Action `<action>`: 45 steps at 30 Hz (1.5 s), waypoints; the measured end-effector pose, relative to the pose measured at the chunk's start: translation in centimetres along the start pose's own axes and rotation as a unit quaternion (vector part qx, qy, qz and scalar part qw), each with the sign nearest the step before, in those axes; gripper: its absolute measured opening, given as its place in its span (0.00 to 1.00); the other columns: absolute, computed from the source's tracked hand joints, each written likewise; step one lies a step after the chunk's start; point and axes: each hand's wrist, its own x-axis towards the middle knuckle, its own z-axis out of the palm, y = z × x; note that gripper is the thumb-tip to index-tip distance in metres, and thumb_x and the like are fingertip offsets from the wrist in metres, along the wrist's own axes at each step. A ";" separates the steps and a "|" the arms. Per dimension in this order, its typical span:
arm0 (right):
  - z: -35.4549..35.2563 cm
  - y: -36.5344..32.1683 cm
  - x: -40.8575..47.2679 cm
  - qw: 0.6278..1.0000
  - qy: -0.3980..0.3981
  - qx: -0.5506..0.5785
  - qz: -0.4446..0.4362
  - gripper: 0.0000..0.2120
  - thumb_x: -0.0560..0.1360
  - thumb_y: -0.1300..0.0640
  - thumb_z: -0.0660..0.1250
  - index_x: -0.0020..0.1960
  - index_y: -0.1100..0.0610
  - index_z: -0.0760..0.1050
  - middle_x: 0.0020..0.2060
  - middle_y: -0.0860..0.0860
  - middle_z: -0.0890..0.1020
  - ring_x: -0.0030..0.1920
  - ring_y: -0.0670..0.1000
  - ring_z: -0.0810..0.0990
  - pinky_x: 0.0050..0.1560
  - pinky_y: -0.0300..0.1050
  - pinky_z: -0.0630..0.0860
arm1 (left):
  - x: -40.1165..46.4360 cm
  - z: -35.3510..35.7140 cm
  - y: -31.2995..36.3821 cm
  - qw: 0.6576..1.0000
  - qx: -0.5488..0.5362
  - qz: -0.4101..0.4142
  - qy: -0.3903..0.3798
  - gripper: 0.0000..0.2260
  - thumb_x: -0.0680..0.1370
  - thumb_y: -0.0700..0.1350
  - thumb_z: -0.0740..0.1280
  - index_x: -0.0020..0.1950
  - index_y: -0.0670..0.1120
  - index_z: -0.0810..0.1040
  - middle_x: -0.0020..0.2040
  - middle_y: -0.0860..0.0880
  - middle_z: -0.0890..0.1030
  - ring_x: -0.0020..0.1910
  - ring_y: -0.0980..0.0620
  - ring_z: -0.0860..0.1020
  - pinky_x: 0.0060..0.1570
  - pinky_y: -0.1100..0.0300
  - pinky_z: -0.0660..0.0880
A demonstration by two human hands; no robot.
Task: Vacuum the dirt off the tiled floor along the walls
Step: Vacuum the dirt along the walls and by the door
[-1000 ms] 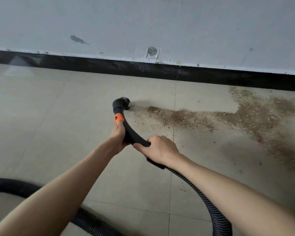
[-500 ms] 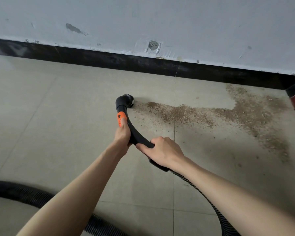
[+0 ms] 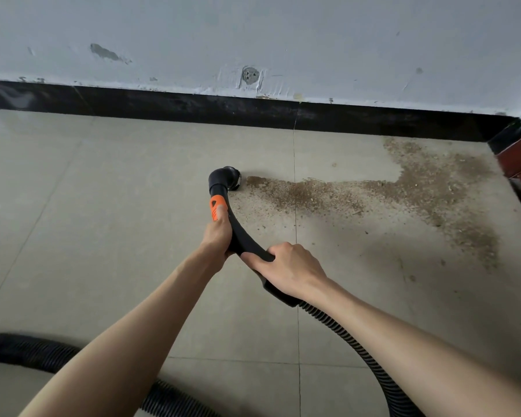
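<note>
Both hands, left [image 3: 218, 233] and right [image 3: 289, 270], gripped the vacuum nozzle [image 3: 224, 183]; sweeping fast risked scattering dirt [image 3: 373, 194] beyond it.

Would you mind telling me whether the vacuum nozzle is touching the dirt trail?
Apart: the head view shows bare tile between the nozzle and the dirt trail.

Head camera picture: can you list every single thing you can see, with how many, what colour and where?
vacuum nozzle: one, black with an orange patch, on the floor at the dirt's left end
hose: one, black and ribbed, trailing off the bottom edge
dirt: one brown patch, spreading right towards the corner
tiled floor: beige, all around
skirting: one black strip, at the wall's foot
wall: pale grey, top
left hand: one, gripping the nozzle handle
right hand: one, gripping nearer the hose
</note>
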 end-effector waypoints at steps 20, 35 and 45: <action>-2.2 5.2 -1.4 1.000 0.023 0.001 0.016 0.29 0.73 0.28 0.59 0.34 0.54 0.71 0.34 0.51 0.79 0.36 0.53 0.78 0.32 0.44 0.68 | -1.3 5.6 -1.4 0.998 0.058 0.010 -0.007 0.28 0.80 0.62 0.52 0.68 0.41 0.67 0.47 0.45 0.74 0.49 0.45 0.76 0.34 0.56 0.73; -3.0 9.9 -3.2 0.998 0.048 0.025 0.025 0.29 0.73 0.29 0.58 0.37 0.55 0.76 0.37 0.51 0.84 0.40 0.53 0.82 0.44 0.47 0.78 | -2.9 10.0 -3.4 0.995 0.089 0.019 -0.032 0.23 0.80 0.62 0.51 0.58 0.43 0.66 0.43 0.46 0.74 0.41 0.49 0.75 0.32 0.57 0.73; -4.2 12.6 -3.4 0.997 0.056 0.034 0.040 0.30 0.72 0.28 0.59 0.33 0.54 0.75 0.33 0.48 0.82 0.38 0.49 0.80 0.35 0.43 0.71 | -3.5 12.3 -4.1 0.995 0.088 0.016 -0.051 0.22 0.80 0.61 0.51 0.60 0.43 0.67 0.45 0.45 0.74 0.47 0.46 0.77 0.39 0.54 0.76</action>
